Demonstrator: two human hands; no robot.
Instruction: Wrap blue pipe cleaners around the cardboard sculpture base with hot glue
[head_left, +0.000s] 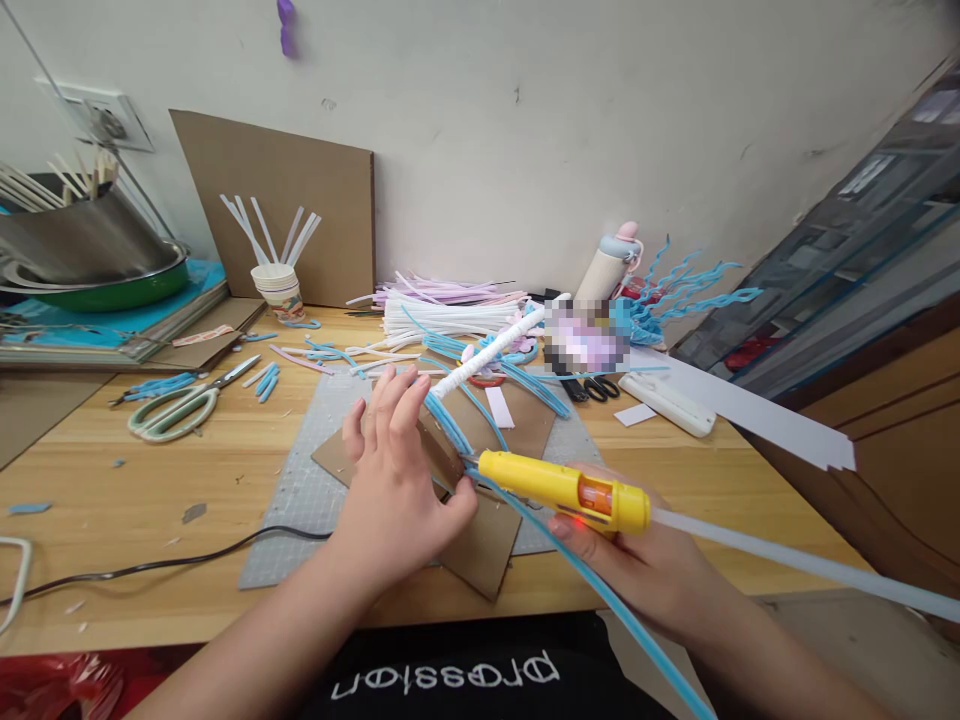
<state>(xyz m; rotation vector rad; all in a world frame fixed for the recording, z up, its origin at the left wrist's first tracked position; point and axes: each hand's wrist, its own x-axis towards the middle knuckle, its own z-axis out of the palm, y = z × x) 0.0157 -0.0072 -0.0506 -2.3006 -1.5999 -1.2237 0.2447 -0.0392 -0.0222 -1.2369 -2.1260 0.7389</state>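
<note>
My right hand (645, 560) is wrapped round a yellow hot glue gun (536, 475), with a long pale glue stick (795, 565) running out of its back end. Its metal tip points left and meets a small brown cardboard piece edged with light blue pipe cleaners (448, 420). That piece is gripped by my left hand (394, 485), thumb at the lower edge near the tip and fingers over the far side. A white-wrapped rod (491, 345) extends from it up to the right. One loose blue pipe cleaner (607, 590) trails toward my body.
Flat cardboard (480, 555) lies on a grey cutting mat (281, 540). Green-handled scissors (176, 410) rest at left, near a paper cup (277, 290) of glue sticks. Bundles of white pipe cleaners (442, 318) lie behind. A black cord (187, 560) crosses the table.
</note>
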